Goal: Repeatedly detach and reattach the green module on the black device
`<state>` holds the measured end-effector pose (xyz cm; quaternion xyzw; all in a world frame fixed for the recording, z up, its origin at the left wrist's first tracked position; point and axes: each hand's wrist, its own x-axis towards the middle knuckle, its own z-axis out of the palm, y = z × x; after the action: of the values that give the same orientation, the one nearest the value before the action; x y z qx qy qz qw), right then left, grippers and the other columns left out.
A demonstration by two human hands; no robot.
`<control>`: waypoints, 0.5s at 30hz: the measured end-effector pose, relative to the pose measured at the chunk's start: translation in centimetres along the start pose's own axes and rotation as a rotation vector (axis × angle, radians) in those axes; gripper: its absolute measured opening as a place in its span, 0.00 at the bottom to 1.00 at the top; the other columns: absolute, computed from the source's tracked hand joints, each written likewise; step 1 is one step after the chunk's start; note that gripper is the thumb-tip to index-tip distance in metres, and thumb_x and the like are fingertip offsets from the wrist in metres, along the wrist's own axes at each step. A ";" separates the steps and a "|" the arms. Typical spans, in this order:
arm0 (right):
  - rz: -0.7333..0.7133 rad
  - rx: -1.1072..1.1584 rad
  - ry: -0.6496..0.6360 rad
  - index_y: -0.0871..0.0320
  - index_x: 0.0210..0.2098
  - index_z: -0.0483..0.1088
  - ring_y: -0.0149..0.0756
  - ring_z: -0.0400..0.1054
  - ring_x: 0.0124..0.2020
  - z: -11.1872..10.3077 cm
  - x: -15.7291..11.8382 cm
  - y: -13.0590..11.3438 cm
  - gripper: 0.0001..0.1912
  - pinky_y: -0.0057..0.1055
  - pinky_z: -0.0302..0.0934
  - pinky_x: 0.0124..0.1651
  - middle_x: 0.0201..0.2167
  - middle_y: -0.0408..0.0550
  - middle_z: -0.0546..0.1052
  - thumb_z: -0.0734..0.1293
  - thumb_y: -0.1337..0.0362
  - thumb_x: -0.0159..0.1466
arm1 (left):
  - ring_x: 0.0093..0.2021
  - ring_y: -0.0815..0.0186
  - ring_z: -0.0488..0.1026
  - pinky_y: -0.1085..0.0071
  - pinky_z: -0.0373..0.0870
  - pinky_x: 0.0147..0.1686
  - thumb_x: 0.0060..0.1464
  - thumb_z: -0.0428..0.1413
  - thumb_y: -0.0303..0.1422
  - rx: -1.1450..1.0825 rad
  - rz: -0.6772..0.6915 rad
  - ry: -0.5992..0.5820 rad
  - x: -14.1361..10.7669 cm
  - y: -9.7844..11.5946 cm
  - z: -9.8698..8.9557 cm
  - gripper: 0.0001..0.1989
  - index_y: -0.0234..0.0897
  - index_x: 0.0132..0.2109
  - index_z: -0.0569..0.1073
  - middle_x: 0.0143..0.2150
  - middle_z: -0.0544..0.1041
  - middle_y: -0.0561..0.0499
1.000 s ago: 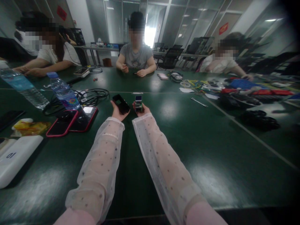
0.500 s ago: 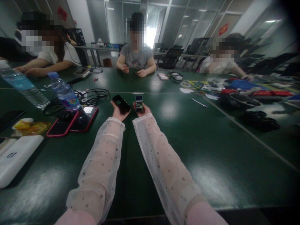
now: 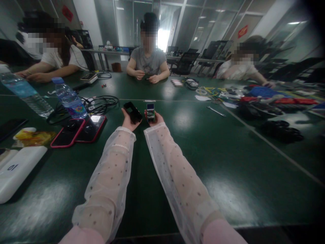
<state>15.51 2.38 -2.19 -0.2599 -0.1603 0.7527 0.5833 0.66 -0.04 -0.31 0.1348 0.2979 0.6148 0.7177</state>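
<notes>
I have the left hand (image 3: 129, 124) half closed around a black housing (image 3: 136, 116) with a rectangular opening near its far end; the thumb lies along its left side, while most of the fingers are hidden from me underneath. Just to the right of it, my right hand (image 3: 158, 119) is curled around a small electronic module (image 3: 150, 116), its green circuit board exposed and its little screen (image 3: 150, 107) standing at the far end, facing me. The two pieces sit side by side with a narrow gap between them, both over the middle of the dark green counter (image 3: 203, 145); I cannot tell whether either hand rests on the surface. Sheer dotted sleeves (image 3: 109, 173) cover both forearms. Left of the hands I see a coil of black cable (image 3: 108, 100), a blue-capped bottle (image 3: 67, 98), a pink-cased phone (image 3: 68, 134) overlapping a red-edged phone (image 3: 94, 129), and, nearer me, a long white case (image 3: 24, 171). To the right, well apart from the hands, a metal wrench (image 3: 215, 111) lies alone. Straight across, a co-worker in a grey T-shirt (image 3: 148, 61) sits with both hands at the counter's far side.
</notes>
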 end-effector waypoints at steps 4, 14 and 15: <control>-0.008 0.000 0.004 0.62 0.44 0.70 0.33 0.77 0.32 0.2 -0.1 -0.1 0.12 0.26 0.73 0.34 0.31 0.49 0.81 0.58 0.64 0.68 | 0.34 0.65 0.75 0.69 0.73 0.36 0.52 0.41 0.65 0.012 -0.024 -0.031 0.5 0.0 -0.3 0.37 0.39 0.47 0.73 0.32 0.75 0.48; -0.005 0.018 -0.012 0.62 0.45 0.70 0.33 0.77 0.31 0.1 -0.1 -0.1 0.13 0.27 0.74 0.33 0.30 0.48 0.81 0.56 0.64 0.69 | 0.32 0.63 0.76 0.67 0.73 0.35 0.52 0.39 0.65 -0.012 -0.047 0.005 0.9 0.0 -0.4 0.39 0.38 0.47 0.74 0.32 0.77 0.48; -0.007 0.017 -0.007 0.62 0.45 0.70 0.33 0.77 0.31 0.1 -0.1 -0.1 0.13 0.27 0.74 0.33 0.31 0.48 0.81 0.56 0.64 0.69 | 0.33 0.63 0.76 0.67 0.73 0.36 0.52 0.39 0.65 -0.018 -0.046 0.009 0.9 0.0 -0.4 0.38 0.38 0.47 0.74 0.32 0.77 0.47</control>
<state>15.49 2.34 -2.05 -0.2515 -0.1568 0.7531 0.5874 0.46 0.77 -0.86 0.1187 0.2986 0.6014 0.7315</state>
